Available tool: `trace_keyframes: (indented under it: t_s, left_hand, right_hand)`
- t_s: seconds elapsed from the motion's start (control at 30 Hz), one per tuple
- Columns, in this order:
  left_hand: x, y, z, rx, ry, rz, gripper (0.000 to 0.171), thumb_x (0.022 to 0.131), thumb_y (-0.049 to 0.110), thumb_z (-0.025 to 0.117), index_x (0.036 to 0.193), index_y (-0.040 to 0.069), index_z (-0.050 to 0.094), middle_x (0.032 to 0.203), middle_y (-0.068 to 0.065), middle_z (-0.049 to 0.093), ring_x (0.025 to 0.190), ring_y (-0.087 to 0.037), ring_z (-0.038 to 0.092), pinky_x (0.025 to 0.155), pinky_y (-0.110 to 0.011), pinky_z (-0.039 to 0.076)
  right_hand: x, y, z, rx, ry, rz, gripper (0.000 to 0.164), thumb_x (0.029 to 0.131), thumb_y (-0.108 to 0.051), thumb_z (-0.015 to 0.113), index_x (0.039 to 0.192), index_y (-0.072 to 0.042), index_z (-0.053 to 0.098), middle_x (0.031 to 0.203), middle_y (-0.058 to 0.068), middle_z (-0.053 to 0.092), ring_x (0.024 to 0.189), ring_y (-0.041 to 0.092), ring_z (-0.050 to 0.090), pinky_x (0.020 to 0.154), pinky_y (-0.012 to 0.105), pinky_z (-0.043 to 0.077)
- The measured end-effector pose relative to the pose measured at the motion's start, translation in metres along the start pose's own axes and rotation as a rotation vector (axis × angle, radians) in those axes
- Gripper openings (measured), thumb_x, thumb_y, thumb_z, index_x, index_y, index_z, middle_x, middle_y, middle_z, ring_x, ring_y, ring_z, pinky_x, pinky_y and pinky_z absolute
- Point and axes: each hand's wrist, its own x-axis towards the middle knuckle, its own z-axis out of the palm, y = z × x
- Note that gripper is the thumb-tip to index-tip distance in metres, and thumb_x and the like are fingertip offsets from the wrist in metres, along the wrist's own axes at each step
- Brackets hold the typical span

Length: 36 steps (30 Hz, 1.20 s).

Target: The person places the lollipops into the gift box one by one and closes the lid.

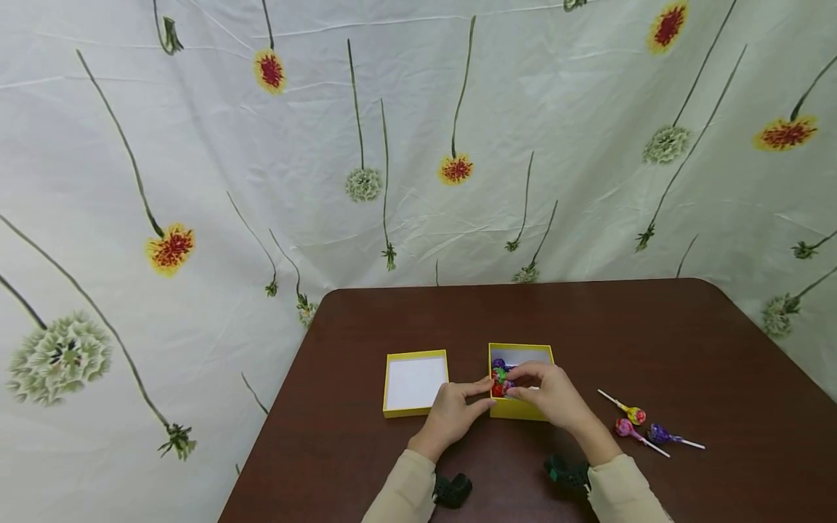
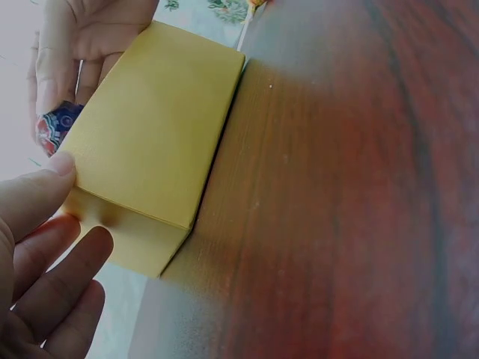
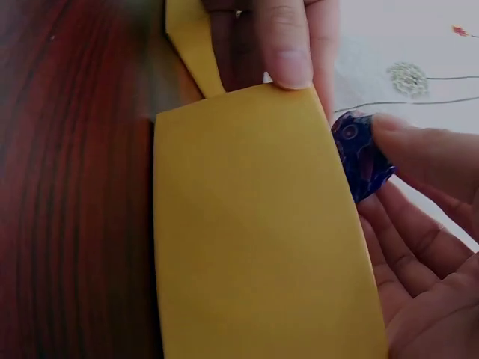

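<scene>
A yellow open box [image 1: 521, 410] stands on the table with several lollipops [image 1: 499, 374] in bright wrappers inside, toward its left side. My left hand [image 1: 451, 412] rests against the box's near left corner; its thumb touches the rim and its fingers lie loosely along the left wall. Over the box's right part, my right hand [image 1: 549, 392] pinches a lollipop [image 3: 364, 155] in a dark blue wrapper between thumb and fingers. That wrapped head is right at the rim in the right wrist view, partly hidden by the box wall.
Left of the box lies a shallow yellow lid [image 1: 415, 385], its white inside facing up. Several lollipops lie loose on the right: a yellow one [image 1: 636, 415], a pink one [image 1: 625, 427] and a purple one [image 1: 659, 434]. A flowered cloth [image 1: 405, 131] hangs behind the brown table [image 1: 628, 319].
</scene>
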Motion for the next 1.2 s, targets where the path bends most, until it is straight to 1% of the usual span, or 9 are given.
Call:
trace_keyframes:
  t_s: [0.1,0.3,0.37,0.53,0.6,0.67,0.8,1.03,1.2]
  left_hand:
    - [0.000,0.000,0.000,0.001,0.006,0.013,0.038,0.091,0.019,0.074,0.126,0.006,0.069,0.127,-0.006,0.068,0.117,-0.021,0.067,0.097,-0.031,0.056]
    - [0.000,0.001,0.000,-0.001,0.016,0.035,0.037,0.090,0.018,0.074,0.125,0.005,0.069,0.126,-0.008,0.069,0.115,-0.021,0.067,0.096,-0.031,0.057]
    - [0.000,0.001,0.000,0.001,0.017,0.036,0.037,0.090,0.018,0.075,0.125,0.005,0.069,0.126,-0.008,0.069,0.115,-0.021,0.068,0.096,-0.031,0.056]
    - [0.001,0.002,-0.001,0.005,0.018,0.033,0.037,0.091,0.018,0.074,0.125,0.005,0.069,0.126,-0.007,0.069,0.115,-0.020,0.068,0.096,-0.030,0.057]
    - [0.001,0.002,-0.002,-0.002,0.017,0.030,0.037,0.091,0.018,0.074,0.125,0.005,0.069,0.126,-0.007,0.068,0.115,-0.021,0.068,0.095,-0.030,0.057]
    - [0.002,0.002,-0.002,-0.012,0.017,0.024,0.037,0.091,0.018,0.074,0.125,0.004,0.069,0.126,-0.007,0.068,0.116,-0.021,0.067,0.095,-0.030,0.057]
    - [0.003,0.002,-0.002,-0.022,0.019,0.016,0.037,0.091,0.018,0.074,0.125,0.004,0.069,0.126,-0.008,0.069,0.116,-0.022,0.067,0.096,-0.031,0.057]
    - [0.002,0.000,-0.001,-0.012,0.013,0.029,0.037,0.091,0.018,0.073,0.126,0.005,0.068,0.127,-0.007,0.068,0.116,-0.021,0.067,0.096,-0.031,0.056]
    - [0.000,-0.001,0.001,-0.016,0.004,0.015,0.037,0.092,0.018,0.073,0.126,0.005,0.068,0.127,-0.006,0.068,0.117,-0.021,0.067,0.096,-0.031,0.056]
  right_hand:
    - [0.001,0.000,0.003,-0.037,-0.010,0.002,0.017,0.087,-0.009,0.076,0.103,-0.004,0.077,0.101,0.010,0.073,0.087,0.015,0.068,0.077,0.022,0.058]
    - [0.007,-0.001,0.005,-0.034,-0.058,0.004,0.017,0.088,-0.006,0.075,0.102,0.001,0.077,0.100,0.014,0.075,0.093,0.025,0.070,0.081,0.034,0.062]
    - [0.010,-0.001,0.006,-0.032,-0.069,0.008,0.016,0.088,-0.005,0.075,0.101,0.002,0.078,0.099,0.014,0.076,0.094,0.026,0.070,0.080,0.032,0.062]
    - [0.015,0.000,0.005,-0.038,-0.090,0.044,0.014,0.089,-0.004,0.073,0.100,0.001,0.078,0.096,0.013,0.077,0.092,0.026,0.070,0.074,0.021,0.059]
    - [0.016,0.000,0.004,-0.045,-0.098,0.060,0.013,0.089,-0.004,0.073,0.100,0.001,0.078,0.098,0.013,0.077,0.093,0.025,0.069,0.074,0.022,0.059]
    - [0.017,0.000,0.004,-0.054,-0.102,0.066,0.012,0.089,-0.003,0.072,0.099,0.000,0.079,0.099,0.014,0.077,0.094,0.025,0.069,0.076,0.025,0.060]
    - [0.018,0.000,0.003,-0.036,-0.108,0.070,0.012,0.090,-0.002,0.071,0.099,-0.001,0.079,0.100,0.014,0.077,0.094,0.026,0.070,0.077,0.030,0.061]
    - [0.015,0.002,0.002,-0.019,-0.111,0.070,0.013,0.091,-0.004,0.071,0.101,0.000,0.078,0.101,0.015,0.077,0.093,0.024,0.070,0.076,0.026,0.060]
    - [0.010,0.000,0.001,0.022,-0.067,0.155,0.015,0.092,-0.009,0.072,0.103,-0.002,0.078,0.104,0.013,0.075,0.093,0.021,0.069,0.076,0.026,0.061]
